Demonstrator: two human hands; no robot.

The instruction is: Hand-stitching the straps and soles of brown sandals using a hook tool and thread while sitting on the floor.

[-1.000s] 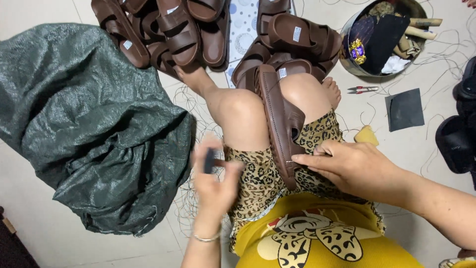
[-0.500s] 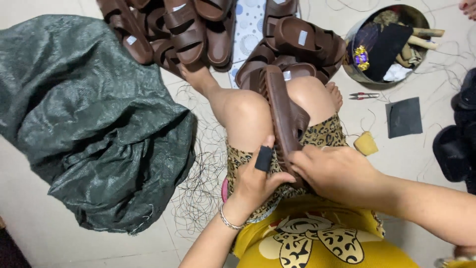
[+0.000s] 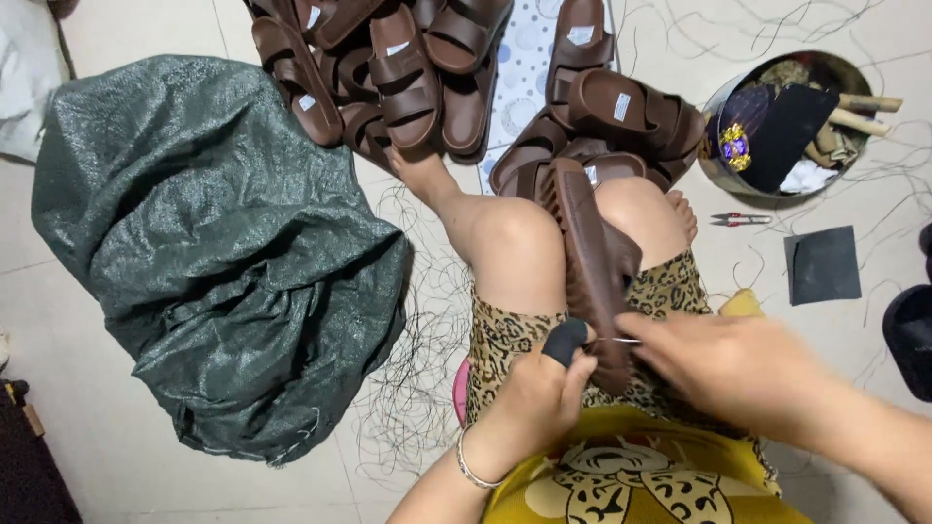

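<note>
The step in hand looks like stitching the brown ridged-sole rubber sandal lying along the lap toward twelve o'clock: the left hand, black thumb guard on, has its fingers curled shut at the sole's near end, and the right hand pinches a thin metal needle there. The next move calls for a firm, straight pull of the needle with the sole held steady. Since a second ago, the left hand has risen from seven o'clock to meet the sandal.

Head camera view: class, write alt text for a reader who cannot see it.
A seated person's left hand, wearing a black fingertip cover, and right hand work a needle at the sole of a brown rubber sandal propped between their knees. A crumpled dark green woven sack lies to the left, a pile of matching brown sandals ahead.
</note>
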